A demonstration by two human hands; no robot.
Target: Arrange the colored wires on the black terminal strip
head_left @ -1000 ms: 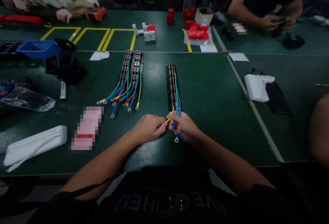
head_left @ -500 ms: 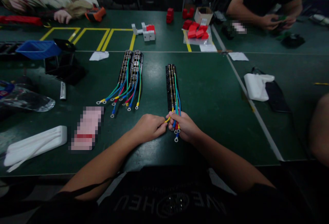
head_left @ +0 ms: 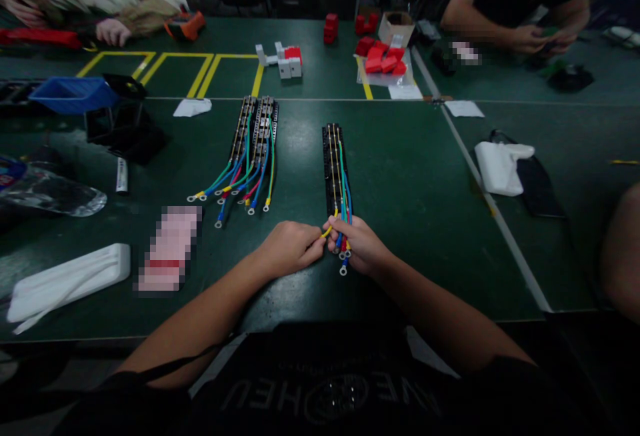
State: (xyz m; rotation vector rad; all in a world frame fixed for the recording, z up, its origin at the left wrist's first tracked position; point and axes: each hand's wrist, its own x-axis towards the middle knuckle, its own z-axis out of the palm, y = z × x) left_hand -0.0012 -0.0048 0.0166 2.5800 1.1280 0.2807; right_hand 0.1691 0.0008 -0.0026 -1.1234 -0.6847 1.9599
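A black terminal strip [head_left: 333, 163] with brass-coloured bars lies lengthwise in front of me on the green table. Green, blue and other coloured wires [head_left: 345, 189] run from it toward me and end in ring lugs [head_left: 343, 271]. My right hand [head_left: 366, 246] is closed around this wire bundle at the strip's near end, with the lugs hanging out below the fingers. My left hand [head_left: 295, 248] pinches the end of a yellow wire [head_left: 327, 231] just left of the bundle. Its tip is hidden by my left fingers. Two similar wired strips [head_left: 261, 133] lie further left, their lugs fanned toward me.
At left are a white power bank [head_left: 70, 283] with a cable, a marker [head_left: 122, 176], a plastic bottle [head_left: 55, 189] and a blue bin [head_left: 75, 94]. Red parts [head_left: 385, 59] lie at the back, a white device [head_left: 500, 168] at right. Two people sit opposite.
Both hands keep the same hold on the wires and have hardly moved. The view has shifted very slightly. The hand of the person at the far left has moved a little leftward.
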